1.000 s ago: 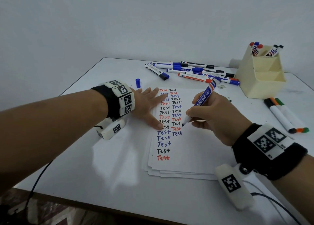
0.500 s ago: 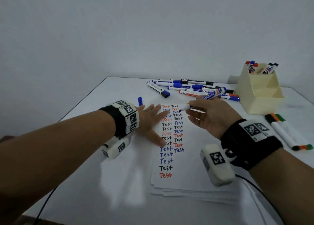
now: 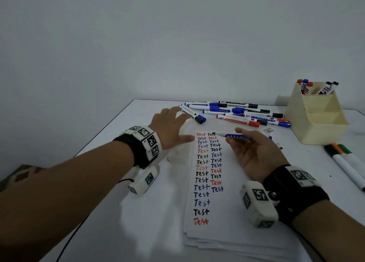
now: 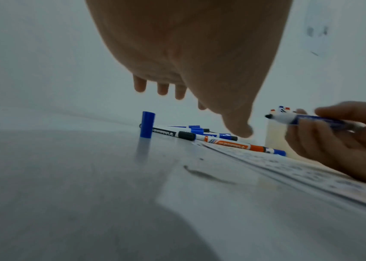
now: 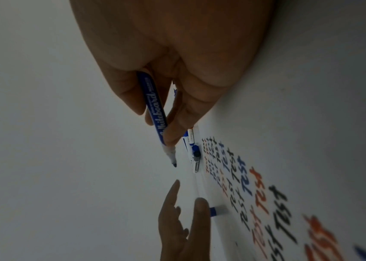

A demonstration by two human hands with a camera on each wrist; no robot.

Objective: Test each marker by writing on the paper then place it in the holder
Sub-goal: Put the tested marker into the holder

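My right hand [image 3: 242,141] grips an uncapped blue marker [image 3: 236,137] level above the top of the paper [image 3: 227,212], its tip pointing left. In the right wrist view the blue marker [image 5: 155,113] sits between thumb and fingers, tip bare. My left hand [image 3: 180,124] hovers with straight, spread fingers over the table left of the paper. A blue cap [image 4: 147,124] stands upright on the table just below those fingers, untouched; the head view hides it. The paper carries two columns of "Test" in red, black and blue. The cream holder [image 3: 320,127] stands at the back right with several markers in it.
Several capped markers [image 3: 237,111] lie in a pile behind the paper. An orange-capped and a green-capped marker [image 3: 345,163] lie right of the holder's front. The table's left edge [image 3: 98,135] runs close to my left forearm. A cable [image 3: 75,236] trails from my left wrist.
My right hand lifted the marker off the paper and turned it level, tip to the left. My left hand left the paper and moved back-left over the blue cap. The head view tilted up.
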